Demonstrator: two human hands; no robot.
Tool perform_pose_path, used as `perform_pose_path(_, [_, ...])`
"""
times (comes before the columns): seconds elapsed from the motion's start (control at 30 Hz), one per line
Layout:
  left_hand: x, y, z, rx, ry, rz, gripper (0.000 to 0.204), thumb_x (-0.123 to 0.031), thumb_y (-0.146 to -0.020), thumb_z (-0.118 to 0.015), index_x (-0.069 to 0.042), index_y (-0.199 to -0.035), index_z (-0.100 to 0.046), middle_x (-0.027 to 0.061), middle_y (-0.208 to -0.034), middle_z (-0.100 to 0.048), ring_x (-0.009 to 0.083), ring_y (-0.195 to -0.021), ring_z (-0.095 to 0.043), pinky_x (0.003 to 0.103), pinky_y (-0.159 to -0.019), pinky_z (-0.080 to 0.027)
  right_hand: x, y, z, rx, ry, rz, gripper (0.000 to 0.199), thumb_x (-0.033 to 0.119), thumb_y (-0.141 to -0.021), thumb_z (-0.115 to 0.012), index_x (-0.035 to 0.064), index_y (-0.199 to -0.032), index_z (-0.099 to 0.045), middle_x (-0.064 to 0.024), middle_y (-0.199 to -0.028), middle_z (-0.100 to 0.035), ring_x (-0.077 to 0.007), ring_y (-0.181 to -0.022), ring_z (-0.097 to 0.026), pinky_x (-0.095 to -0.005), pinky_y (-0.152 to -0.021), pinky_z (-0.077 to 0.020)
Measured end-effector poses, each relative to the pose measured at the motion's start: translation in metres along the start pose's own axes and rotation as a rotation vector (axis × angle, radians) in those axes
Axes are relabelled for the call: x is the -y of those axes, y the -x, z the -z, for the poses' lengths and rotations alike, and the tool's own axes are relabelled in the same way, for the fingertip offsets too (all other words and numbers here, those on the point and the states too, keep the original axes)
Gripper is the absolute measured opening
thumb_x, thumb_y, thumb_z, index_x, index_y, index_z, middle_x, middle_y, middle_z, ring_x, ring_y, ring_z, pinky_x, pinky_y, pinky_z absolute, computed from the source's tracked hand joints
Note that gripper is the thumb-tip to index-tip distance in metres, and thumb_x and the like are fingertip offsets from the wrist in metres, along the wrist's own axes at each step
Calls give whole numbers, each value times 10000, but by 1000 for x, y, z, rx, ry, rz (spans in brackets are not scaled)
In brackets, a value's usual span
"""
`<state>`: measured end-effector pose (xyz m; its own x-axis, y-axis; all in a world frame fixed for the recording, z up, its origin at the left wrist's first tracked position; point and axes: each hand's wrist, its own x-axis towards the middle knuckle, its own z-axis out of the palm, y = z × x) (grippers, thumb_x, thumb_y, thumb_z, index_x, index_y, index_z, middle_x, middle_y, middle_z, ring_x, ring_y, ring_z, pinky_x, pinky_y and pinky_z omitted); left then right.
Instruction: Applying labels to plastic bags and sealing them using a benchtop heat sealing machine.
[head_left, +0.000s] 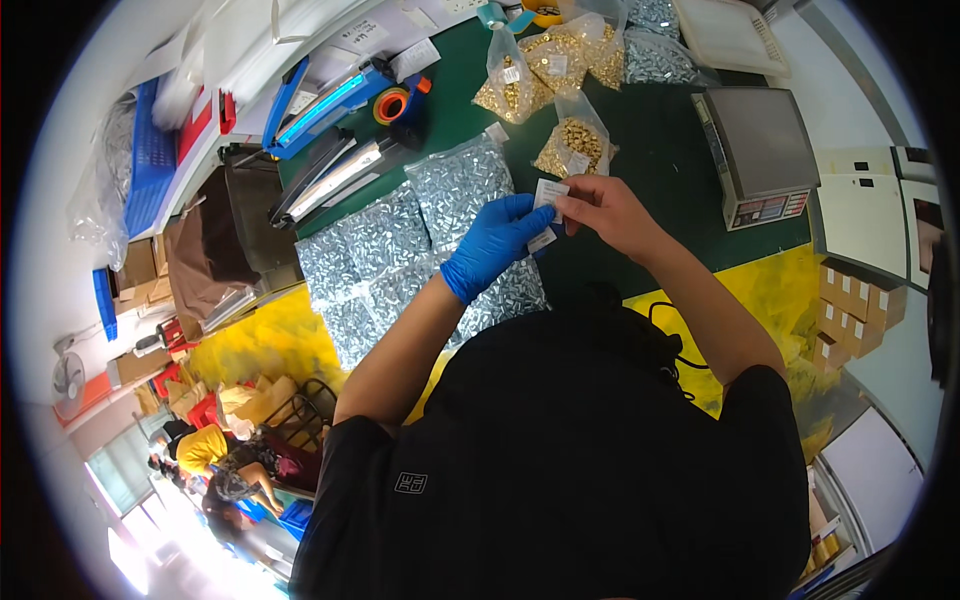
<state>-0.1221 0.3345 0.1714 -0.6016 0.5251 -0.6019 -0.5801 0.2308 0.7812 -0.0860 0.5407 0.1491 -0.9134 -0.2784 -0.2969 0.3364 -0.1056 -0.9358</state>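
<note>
Apparently, the silver parts at 9 o'clock are bagged, while my left hand and right hand pinch an unattached label.

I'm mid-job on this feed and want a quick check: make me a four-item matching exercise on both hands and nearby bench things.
1. left hand
2. right hand
3. nearest bag of gold pieces
4. grey boxy device

A. just beyond the hands
B. gloved in blue
C. right end of the green tabletop
D. bare, pinching a white label

Pairs: 1-B, 2-D, 3-A, 4-C
</note>
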Motion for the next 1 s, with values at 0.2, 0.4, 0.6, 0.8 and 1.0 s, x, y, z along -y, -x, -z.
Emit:
perform_pose_path(0.2, [1, 5, -3, 17, -6, -63, 309, -322, -1010, -576, -45, -1111, -668, -22, -887, -655, 46, -761, -574, 194, -642, -451, -8, -6, 9, -73, 146, 72, 236, 216, -963, -644, -12, -949, -703, -14, -771, -644, -76, -694, -586, -236, -672, -459])
perform_pose_path(0.4, [18, 7, 15, -47, 152, -86, 273, -241, -995, -561, -77, -1188, -664, 22, -995, -667, 94, -862, -624, 204, -721, -472, -3, -9, 29, -225, 34, 43, 229, 178, -981, -604, -27, -1002, -703, -32, -809, -662, -92, -729, -598, -246, -728, -466])
perform_pose_path(0.6, [31, 0, 28, -54, 155, -107, 371, -79, -953, -591, -17, -1318, -570, 74, -1046, -650, 128, -925, -632, 239, -781, -491, -3, -15, 38, -288, -95, 9, 250, 179, -994, -581, -45, -1026, -688, -44, -817, -669, -94, -728, -613, -237, -730, -485])
perform_pose_path(0.8, [39, -6, 32, -176, 161, -65, 279, -92, -936, -661, 4, -1193, -611, 89, -1026, -673, 139, -863, -648, 257, -744, -528, -21, -24, 54, -294, 12, 63, 199, 157, -970, -619, -25, -974, -699, -26, -793, -671, -80, -685, -602, -235, -651, -483])
perform_pose_path(1.0, [33, -13, 27, -303, 213, -75, 211, -176, -907, -719, 15, -995, -700, 47, -808, -684, 87, -662, -600, 215, -612, -445, -35, -41, 64, -565, 743, 199, 186, 187, -883, -687, 12, -945, -703, -124, -783, -713, -230, -714, -707, -332, -646, -532])
